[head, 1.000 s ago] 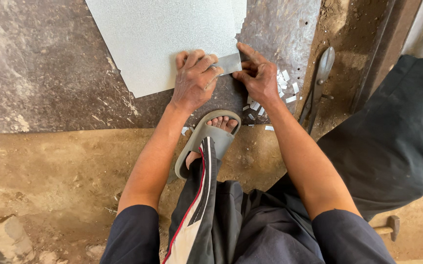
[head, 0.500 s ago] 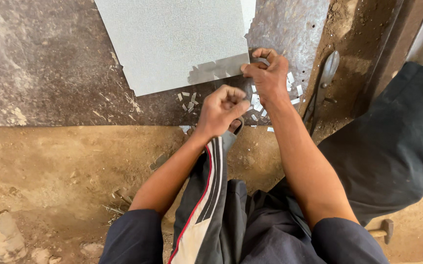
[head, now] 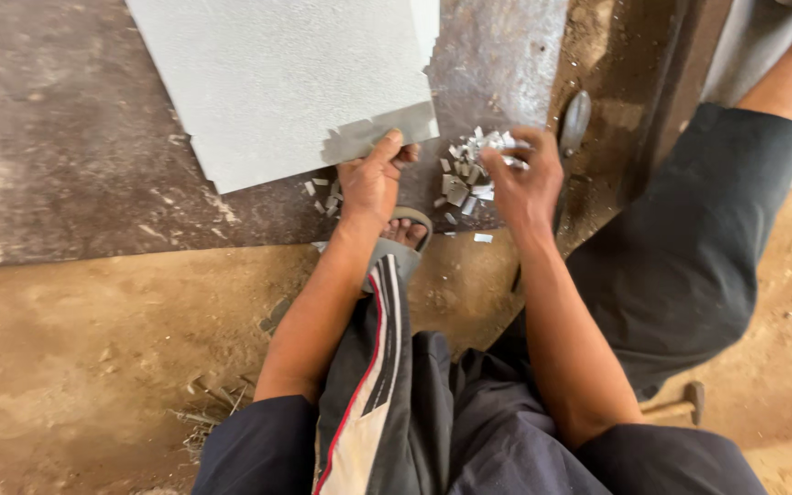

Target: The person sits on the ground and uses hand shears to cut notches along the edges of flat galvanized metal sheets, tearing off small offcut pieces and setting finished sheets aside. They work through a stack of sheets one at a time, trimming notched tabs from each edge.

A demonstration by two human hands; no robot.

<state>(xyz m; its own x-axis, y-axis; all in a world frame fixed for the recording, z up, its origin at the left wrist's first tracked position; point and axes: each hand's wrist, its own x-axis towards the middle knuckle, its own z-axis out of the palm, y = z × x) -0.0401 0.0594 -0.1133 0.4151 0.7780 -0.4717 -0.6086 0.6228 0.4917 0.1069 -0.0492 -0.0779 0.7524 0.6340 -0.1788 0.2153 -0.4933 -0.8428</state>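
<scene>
A large pale grey sheet point(head: 286, 82) lies on a dark slab point(head: 66, 147). A darker grey strip point(head: 368, 137) runs along its near right edge. My left hand point(head: 373, 183) reaches forward and pinches this strip, with the forefinger on top. A pile of small grey cut pieces point(head: 464, 174) lies just right of it on the slab. My right hand point(head: 524, 179) hovers over the pile with its fingers closed on a few of the pieces. My sandalled foot point(head: 405, 234) sits right below my left hand.
A flat metal tool point(head: 574, 119) lies on the ground to the right of the pile. A wooden-handled tool point(head: 680, 403) lies by my right thigh. Brown dirt ground point(head: 93, 339) stretches in front of the slab. A few loose chips point(head: 322, 188) lie by the sheet's edge.
My left hand has opened from a fist and gone forward to the strip. My right hand has moved right, away from the sheet, to above the pile, which has grown.
</scene>
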